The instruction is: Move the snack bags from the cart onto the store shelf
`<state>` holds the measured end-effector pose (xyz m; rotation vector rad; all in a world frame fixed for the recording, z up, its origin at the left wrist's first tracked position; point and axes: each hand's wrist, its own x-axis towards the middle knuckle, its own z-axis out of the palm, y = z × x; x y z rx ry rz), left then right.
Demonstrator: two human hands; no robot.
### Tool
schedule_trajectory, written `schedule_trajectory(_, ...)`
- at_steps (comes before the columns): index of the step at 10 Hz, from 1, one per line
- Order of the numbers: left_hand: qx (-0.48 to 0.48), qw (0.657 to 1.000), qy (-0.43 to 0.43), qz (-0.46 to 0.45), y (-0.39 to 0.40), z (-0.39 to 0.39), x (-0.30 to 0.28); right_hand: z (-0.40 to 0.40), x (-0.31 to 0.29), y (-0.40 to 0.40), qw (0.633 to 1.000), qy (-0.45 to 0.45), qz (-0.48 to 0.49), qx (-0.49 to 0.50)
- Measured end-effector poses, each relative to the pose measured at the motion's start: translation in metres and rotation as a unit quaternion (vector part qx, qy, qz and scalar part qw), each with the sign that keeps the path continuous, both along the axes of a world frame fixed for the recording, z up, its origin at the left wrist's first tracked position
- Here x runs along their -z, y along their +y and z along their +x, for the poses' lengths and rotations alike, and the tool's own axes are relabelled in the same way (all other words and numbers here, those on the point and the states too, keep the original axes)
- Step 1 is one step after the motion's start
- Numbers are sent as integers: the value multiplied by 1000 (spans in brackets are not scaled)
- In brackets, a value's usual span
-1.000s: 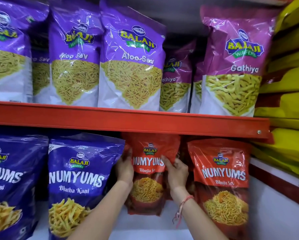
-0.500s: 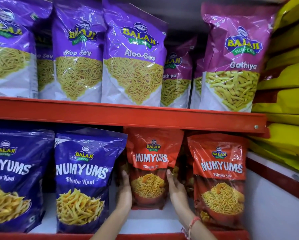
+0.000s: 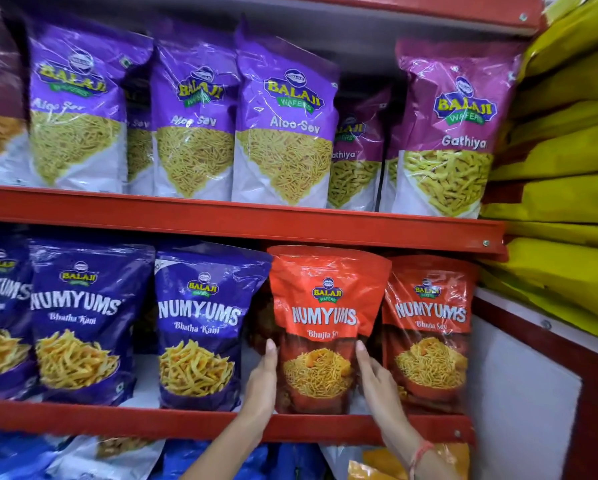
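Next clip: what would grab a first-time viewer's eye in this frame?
Probably the red Bhujia Sev bag, upright on the middle shelf, with the left hand and right hand pressed flat against its two sides. Beside it stand the blue Bhatha Kani bags on the left and a second red bag on the right. Above, purple Aloo Sev bags fill the upper shelf.

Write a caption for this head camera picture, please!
Two hands, left and right, steady a red Numyums bag on the shelf.
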<state>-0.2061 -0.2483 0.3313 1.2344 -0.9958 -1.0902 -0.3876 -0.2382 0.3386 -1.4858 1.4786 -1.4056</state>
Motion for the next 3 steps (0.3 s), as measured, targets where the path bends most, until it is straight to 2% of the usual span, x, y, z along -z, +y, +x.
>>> schedule_trajectory(1, 34, 999, -7, 0, 8, 3, 0, -1, -7, 11, 1000, -6, 13, -14)
schedule_trajectory(2, 9, 995, -90, -46, 29, 10, -12, -1, -22, 26, 1000, 2, 7, -19)
schedule_trajectory(3, -54, 963, -165, -205, 57, 24, -40, -18, -65, 49, 991, -57, -114, -33)
